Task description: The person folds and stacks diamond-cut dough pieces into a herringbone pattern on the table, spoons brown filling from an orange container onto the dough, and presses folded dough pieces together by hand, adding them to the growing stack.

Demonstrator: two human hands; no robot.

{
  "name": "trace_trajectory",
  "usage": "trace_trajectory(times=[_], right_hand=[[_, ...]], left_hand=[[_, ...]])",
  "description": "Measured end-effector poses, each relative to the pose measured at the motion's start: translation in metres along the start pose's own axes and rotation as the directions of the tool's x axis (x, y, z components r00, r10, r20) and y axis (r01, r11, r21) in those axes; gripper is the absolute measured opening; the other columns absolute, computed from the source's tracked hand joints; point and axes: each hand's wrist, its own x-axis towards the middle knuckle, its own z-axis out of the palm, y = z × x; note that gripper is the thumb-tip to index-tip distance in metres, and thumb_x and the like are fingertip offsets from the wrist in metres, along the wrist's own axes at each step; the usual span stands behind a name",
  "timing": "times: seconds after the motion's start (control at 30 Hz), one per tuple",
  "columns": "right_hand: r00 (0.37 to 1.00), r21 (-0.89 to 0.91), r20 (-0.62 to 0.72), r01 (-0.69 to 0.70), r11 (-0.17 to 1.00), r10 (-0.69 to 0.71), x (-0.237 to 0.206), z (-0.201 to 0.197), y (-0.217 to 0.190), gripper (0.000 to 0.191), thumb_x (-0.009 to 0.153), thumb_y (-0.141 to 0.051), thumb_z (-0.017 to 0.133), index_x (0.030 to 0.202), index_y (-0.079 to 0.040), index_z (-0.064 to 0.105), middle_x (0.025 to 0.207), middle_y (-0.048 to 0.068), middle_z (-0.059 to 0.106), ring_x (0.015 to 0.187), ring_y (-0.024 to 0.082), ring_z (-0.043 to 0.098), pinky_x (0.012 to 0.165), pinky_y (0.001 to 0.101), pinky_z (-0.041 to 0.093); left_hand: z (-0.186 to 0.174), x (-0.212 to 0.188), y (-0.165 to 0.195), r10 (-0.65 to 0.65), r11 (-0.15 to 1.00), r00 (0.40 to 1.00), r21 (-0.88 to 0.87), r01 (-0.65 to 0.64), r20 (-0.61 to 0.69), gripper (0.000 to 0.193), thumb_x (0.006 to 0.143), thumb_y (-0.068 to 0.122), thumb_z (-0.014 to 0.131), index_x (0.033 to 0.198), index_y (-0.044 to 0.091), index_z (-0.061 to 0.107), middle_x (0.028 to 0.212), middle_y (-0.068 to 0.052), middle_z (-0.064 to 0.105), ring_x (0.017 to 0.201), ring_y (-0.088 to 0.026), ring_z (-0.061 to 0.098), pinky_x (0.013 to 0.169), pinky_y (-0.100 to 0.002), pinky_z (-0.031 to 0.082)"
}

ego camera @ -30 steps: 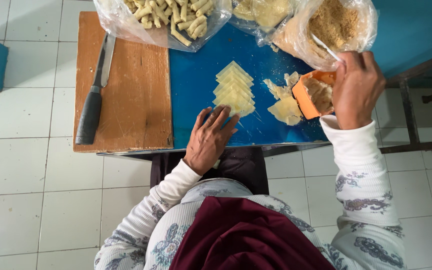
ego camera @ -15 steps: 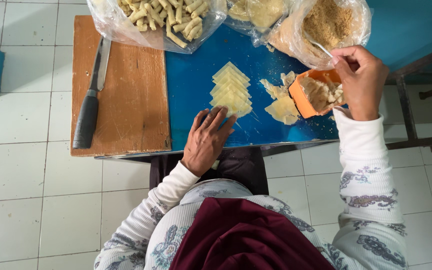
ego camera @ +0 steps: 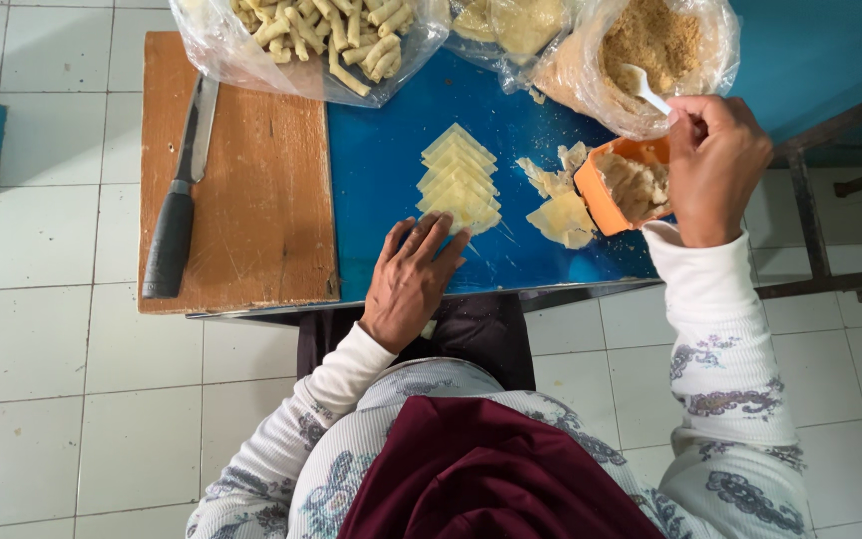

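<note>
The orange container (ego camera: 616, 190) of pale filling sits on the blue counter (ego camera: 381, 170), tipped toward the person, its far rim under the right hand (ego camera: 715, 165); that hand is curled closed around a white spoon (ego camera: 644, 88), whose bowl pokes up past the container toward a clear bag of brown crumbs (ego camera: 650, 45) just beyond it; whether the hand also grips the container's rim I cannot tell. Just left of the container lie loose pale wrapper pieces (ego camera: 561, 200), some crumpled, one flat against the container's near corner; further left of the container a neat overlapping stack of square wrappers (ego camera: 459, 180) runs away from the person. The left hand (ego camera: 413, 279) rests palm down on the counter's near edge, fingers spread and flat, fingertips touching the nearest end of that stack, gripping nothing. Well left of the container a wooden cutting board (ego camera: 251, 200) lies on the counter, and a knife with a black handle (ego camera: 177, 215) lies along the board's left side, blade pointing away. Beyond the stack, a clear bag of finished rolled snacks (ego camera: 321, 35) sits at the far edge; between it and the crumb bag is another bag of pale sheets (ego camera: 516, 22).
</note>
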Motion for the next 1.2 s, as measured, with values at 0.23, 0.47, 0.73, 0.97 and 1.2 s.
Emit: trace_trajectory(times=[0.23,0.47,0.73,0.97,1.2], right_hand=[[0.980,0.308,0.046,-0.199,0.930,0.194,0.003,-0.002,0.013,0.010,0.106,0.004,0.070,0.114,0.004,0.077,0.096,0.009,0.075,0.081,0.009,0.065,0.075,0.0233,0.051],[0.982,0.275,-0.006,-0.178,0.945,0.187,-0.006,-0.002,0.019,0.009,0.105,0.006,0.071,0.111,0.006,0.076,0.097,0.007,0.072,0.081,0.007,0.061,0.073,0.0236,0.050],[0.955,0.464,0.075,-0.288,0.838,0.287,-0.002,-0.008,0.010,0.013,0.108,0.004,0.069,0.120,0.004,0.076,0.101,0.003,0.073,0.085,0.005,0.062,0.077,0.0201,0.050],[0.868,0.557,0.396,-0.486,0.673,0.300,-0.025,-0.010,-0.034,0.015,0.107,-0.005,0.065,0.118,0.000,0.074,0.092,-0.001,0.068,0.078,0.002,0.056,0.069,0.0178,0.044],[0.827,0.580,0.546,-0.491,0.650,0.137,-0.055,0.037,-0.086,0.014,0.101,-0.008,0.066,0.112,-0.001,0.073,0.087,-0.003,0.070,0.077,0.002,0.060,0.070,0.0182,0.049]], left_hand=[[0.000,0.000,0.000,0.007,1.000,1.000,-0.010,-0.007,-0.012,0.036,0.100,0.023,0.065,0.134,0.012,0.063,0.140,-0.012,0.057,0.135,-0.028,0.053,0.116,-0.047,0.038],[-0.001,0.000,0.000,0.006,1.000,1.000,-0.010,-0.007,-0.022,0.035,0.099,0.023,0.066,0.132,0.012,0.064,0.140,-0.012,0.057,0.135,-0.028,0.054,0.116,-0.047,0.039],[-0.003,0.002,0.000,-0.008,0.998,0.999,-0.070,0.005,-0.044,0.032,0.098,0.020,0.068,0.128,0.012,0.066,0.138,-0.013,0.058,0.131,-0.029,0.055,0.115,-0.047,0.041],[-0.007,0.008,-0.005,-0.294,0.951,0.941,-0.152,0.269,-0.170,0.022,0.094,0.015,0.074,0.110,0.005,0.063,0.108,-0.012,0.057,0.098,-0.030,0.056,0.082,-0.042,0.046],[-0.001,0.022,-0.010,-0.352,0.936,0.911,-0.102,0.337,-0.216,0.028,0.082,0.017,0.079,0.096,0.006,0.057,0.101,-0.012,0.051,0.095,-0.032,0.052,0.076,-0.044,0.042]])
